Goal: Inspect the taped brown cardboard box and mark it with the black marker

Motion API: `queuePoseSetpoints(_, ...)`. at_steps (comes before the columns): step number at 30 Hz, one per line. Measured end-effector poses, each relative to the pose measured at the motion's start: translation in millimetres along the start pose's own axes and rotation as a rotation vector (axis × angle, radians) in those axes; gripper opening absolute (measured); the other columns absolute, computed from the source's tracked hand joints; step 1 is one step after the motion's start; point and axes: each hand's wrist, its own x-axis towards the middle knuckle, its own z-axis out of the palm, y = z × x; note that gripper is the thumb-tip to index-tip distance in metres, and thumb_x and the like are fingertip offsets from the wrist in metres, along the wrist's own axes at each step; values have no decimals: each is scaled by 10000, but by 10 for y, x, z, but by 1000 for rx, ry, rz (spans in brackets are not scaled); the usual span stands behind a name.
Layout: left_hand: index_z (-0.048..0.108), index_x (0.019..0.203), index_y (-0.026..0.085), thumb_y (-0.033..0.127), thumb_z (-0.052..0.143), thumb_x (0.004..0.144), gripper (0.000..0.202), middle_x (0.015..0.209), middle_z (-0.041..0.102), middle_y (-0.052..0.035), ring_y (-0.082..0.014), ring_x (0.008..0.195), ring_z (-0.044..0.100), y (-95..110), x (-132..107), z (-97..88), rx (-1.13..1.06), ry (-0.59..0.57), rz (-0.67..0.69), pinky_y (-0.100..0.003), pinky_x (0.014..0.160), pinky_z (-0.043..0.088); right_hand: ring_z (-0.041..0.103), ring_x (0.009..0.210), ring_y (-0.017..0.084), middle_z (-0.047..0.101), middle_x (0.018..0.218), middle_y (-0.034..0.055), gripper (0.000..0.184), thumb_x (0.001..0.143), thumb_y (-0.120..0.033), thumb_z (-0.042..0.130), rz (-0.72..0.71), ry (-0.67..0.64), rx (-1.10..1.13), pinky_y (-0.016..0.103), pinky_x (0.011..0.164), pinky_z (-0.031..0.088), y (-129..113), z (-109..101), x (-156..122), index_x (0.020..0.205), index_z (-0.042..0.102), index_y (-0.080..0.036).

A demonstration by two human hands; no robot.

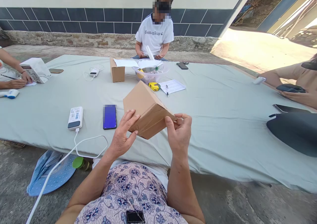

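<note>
Both hands hold up a small brown cardboard box [148, 107], tilted on one corner above the pale green cloth [213, 134]. My left hand [122, 133] grips its lower left side, with fingers spread over the cardboard. My right hand [177, 133] pinches its right corner between thumb and fingers. Seams of tape cross the box's underside. Near my left hand lie a blue-screened smartphone [110, 117] and a white power bank [75, 118], with a white cable running down over the cloth's edge.
A second cardboard box [117, 70], a plastic bowl [151, 72], papers and a yellow tape measure [154, 86] stand ahead. A seated person [154, 35] works beyond them. Other people's hands show at both sides. A dark bag [294, 134] lies at right.
</note>
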Motion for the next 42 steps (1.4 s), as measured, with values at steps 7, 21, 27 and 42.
queuePoseSetpoints(7, 529, 1503, 354, 105, 544, 969, 589, 1629, 479, -58, -277, 1569, 356, -51, 4, 6, 42, 52, 38, -559, 1276, 329, 627, 697, 177, 600, 690, -39, 477, 859, -706, 629, -3, -24, -27, 317, 673, 505, 63, -48, 61, 959, 509, -255)
queuePoseSetpoints(21, 622, 1408, 295, 81, 470, 1001, 484, 1506, 611, -71, -217, 1459, 526, -149, -1, 130, 152, 106, 90, -418, 1214, 462, 609, 1240, 324, 670, 1327, 122, 615, 797, -647, 704, -114, -119, -270, 501, 1020, 522, 33, 135, -3, 1251, 594, -246)
queuePoseSetpoints(27, 557, 1459, 228, 279, 659, 934, 537, 1580, 515, -135, -274, 1478, 495, -188, 0, 175, -212, 262, -307, -419, 1204, 461, 639, 1173, 280, 685, 1307, 103, 422, 886, -529, 658, -70, -175, -156, 427, 914, 567, 41, 148, -40, 1209, 658, -258)
queuePoseSetpoints(42, 807, 1053, 218, 468, 647, 957, 312, 1278, 765, -88, -257, 1262, 686, -71, 58, 14, -214, 403, -410, -449, 1176, 475, 654, 1194, 243, 747, 1241, 77, 326, 1015, -461, 535, -272, -258, -34, 381, 905, 562, 98, 60, 18, 1171, 755, -277)
